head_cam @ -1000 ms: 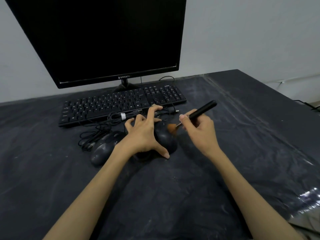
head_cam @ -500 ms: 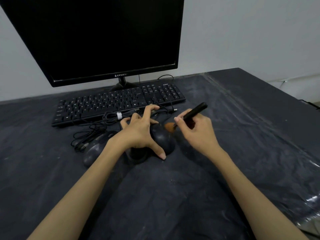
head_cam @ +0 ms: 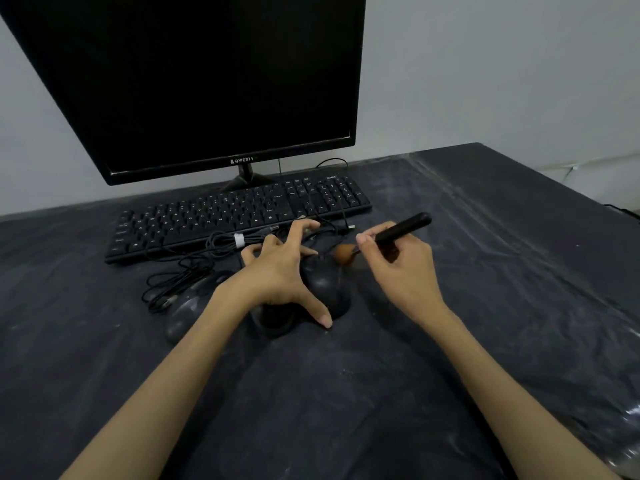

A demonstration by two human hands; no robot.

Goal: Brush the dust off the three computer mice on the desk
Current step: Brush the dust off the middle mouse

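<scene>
Three black mice lie side by side on the dark desk (head_cam: pixel 346 393). My left hand (head_cam: pixel 277 275) spreads over the right mouse (head_cam: pixel 327 287), thumb at its near edge and fingers at its far end, steadying it. The middle mouse (head_cam: pixel 275 320) is mostly hidden under that hand. The left mouse (head_cam: pixel 185 311) lies free beside its cable. My right hand (head_cam: pixel 401 268) grips a black-handled brush (head_cam: pixel 398 230); its orange bristles (head_cam: pixel 343 254) touch the far right end of the right mouse.
A black keyboard (head_cam: pixel 225 220) lies behind the mice, with a dark monitor (head_cam: pixel 207 81) above it. Tangled mouse cables (head_cam: pixel 194 261) run between keyboard and mice. Clear plastic sheeting (head_cam: pixel 620 431) sits at the desk's right edge.
The brush bristles have shifted from the mouse's right side toward its far end. My left hand has stayed on the right mouse. The camera view has shifted slightly.
</scene>
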